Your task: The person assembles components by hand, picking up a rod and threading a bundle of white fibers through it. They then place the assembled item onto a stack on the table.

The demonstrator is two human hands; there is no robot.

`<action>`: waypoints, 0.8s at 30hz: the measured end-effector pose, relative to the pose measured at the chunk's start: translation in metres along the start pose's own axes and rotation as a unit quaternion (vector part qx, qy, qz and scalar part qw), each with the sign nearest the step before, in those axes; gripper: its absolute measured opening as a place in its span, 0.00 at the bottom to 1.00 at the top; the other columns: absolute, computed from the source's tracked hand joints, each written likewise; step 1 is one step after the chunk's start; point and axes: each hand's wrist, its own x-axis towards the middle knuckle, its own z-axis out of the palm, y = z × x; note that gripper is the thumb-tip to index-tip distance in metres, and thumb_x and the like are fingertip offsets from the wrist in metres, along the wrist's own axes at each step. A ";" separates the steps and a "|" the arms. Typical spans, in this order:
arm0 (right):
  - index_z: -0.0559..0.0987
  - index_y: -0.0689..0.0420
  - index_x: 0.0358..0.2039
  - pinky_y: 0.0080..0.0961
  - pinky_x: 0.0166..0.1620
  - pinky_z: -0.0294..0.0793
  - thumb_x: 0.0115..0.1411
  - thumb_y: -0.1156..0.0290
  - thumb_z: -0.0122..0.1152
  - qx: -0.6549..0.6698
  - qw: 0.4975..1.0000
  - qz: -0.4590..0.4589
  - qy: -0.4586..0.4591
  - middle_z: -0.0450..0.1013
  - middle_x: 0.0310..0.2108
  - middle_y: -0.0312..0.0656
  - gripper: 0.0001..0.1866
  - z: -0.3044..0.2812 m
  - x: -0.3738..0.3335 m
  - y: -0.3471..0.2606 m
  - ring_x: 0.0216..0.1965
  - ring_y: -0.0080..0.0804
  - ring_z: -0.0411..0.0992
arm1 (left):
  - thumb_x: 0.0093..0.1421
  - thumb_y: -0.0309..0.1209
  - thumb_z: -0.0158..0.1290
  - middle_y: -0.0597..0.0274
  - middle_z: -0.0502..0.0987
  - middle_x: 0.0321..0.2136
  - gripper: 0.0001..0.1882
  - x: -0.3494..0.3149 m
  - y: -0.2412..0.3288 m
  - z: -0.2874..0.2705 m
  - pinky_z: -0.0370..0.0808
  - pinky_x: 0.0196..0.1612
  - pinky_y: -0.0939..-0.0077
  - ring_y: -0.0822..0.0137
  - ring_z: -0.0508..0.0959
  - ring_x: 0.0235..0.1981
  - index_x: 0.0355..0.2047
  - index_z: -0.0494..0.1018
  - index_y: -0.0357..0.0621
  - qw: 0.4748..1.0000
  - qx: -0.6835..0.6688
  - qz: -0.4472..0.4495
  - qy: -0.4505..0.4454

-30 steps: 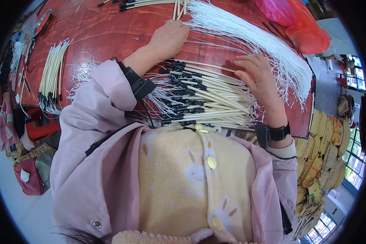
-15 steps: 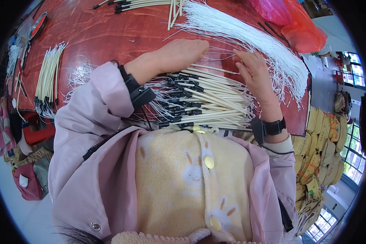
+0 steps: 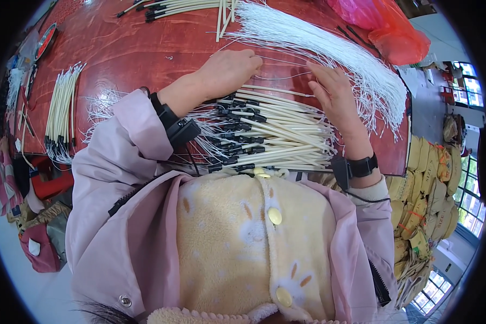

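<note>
My left hand (image 3: 232, 70) is closed on thin white strings (image 3: 283, 61), above the far end of a pile of sticks. The strings stretch to the right and reach the fingertips of my right hand (image 3: 335, 94). That hand is held with its thumb apart from its curved fingers. Below both hands lies the pile of cream-coloured sticks (image 3: 291, 127) with black end fittings (image 3: 243, 116) and white strings trailing left. One stick of the pile points its thin tip at my right thumb. What lies inside my left fist is hidden.
A thick bundle of loose white strings (image 3: 318, 40) fans across the red table (image 3: 129, 48). Finished-looking sticks (image 3: 63, 108) lie at the left, more sticks (image 3: 183, 6) at the far edge. A red plastic bag (image 3: 399, 40) sits far right; stacked sacks (image 3: 424, 189) stand beside the table.
My left hand has shifted left with the strings, widening the gap between my hands. My right hand has moved only slightly, up and to the left.
</note>
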 end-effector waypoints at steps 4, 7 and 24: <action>0.77 0.60 0.55 0.38 0.55 0.68 0.63 0.63 0.59 -0.040 0.998 -0.029 -0.039 0.74 0.54 0.48 0.23 0.010 -0.001 -0.005 0.49 0.47 0.69 | 0.65 0.35 0.51 0.54 0.75 0.35 0.09 0.000 -0.003 -0.002 0.75 0.35 0.54 0.48 0.78 0.37 0.38 0.72 0.44 1.000 0.008 -0.009 -0.011; 0.77 0.61 0.55 0.39 0.56 0.67 0.63 0.59 0.58 -0.056 0.996 -0.043 -0.064 0.73 0.56 0.49 0.24 0.010 0.002 -0.007 0.50 0.48 0.69 | 0.65 0.35 0.51 0.53 0.77 0.33 0.09 -0.004 -0.007 -0.003 0.75 0.35 0.54 0.47 0.78 0.35 0.38 0.73 0.42 1.000 0.011 -0.024 0.004; 0.81 0.57 0.52 0.40 0.55 0.67 0.63 0.55 0.57 -0.029 0.997 0.005 -0.068 0.73 0.55 0.48 0.23 0.006 0.001 0.000 0.50 0.48 0.69 | 0.56 0.40 0.62 0.47 0.79 0.25 0.16 -0.051 -0.040 -0.032 0.75 0.34 0.57 0.46 0.80 0.31 0.27 0.77 0.38 0.948 -0.074 -0.309 0.000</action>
